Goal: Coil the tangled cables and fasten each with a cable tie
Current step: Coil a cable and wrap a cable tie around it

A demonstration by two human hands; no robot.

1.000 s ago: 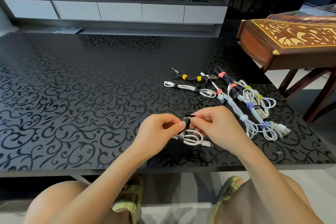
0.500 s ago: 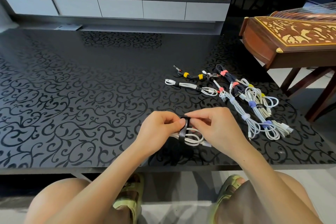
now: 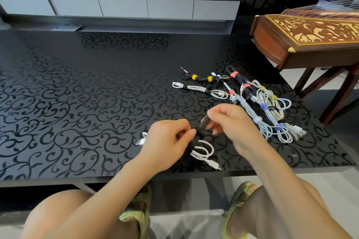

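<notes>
A coiled white cable (image 3: 204, 151) hangs just above the near edge of the black patterned table (image 3: 77, 93). My left hand (image 3: 165, 141) grips the coil's middle, and one white plug pokes out to its left. A black cable tie (image 3: 203, 125) is wrapped round the coil there. My right hand (image 3: 231, 122) pinches the tie's free end and holds it up and to the right. Several coiled cables (image 3: 262, 106) with yellow, pink, purple and black ties lie at the table's right.
A wooden zither (image 3: 310, 39) on a stand sits close beyond the table's right edge. A white TV cabinet (image 3: 120, 6) with a television lies past the far edge. My knees and green sandals show below the near edge.
My right hand has pulled the black tie's end up and to the right, away from the coil. The coil has tilted, and a plug now shows left of my left hand.
</notes>
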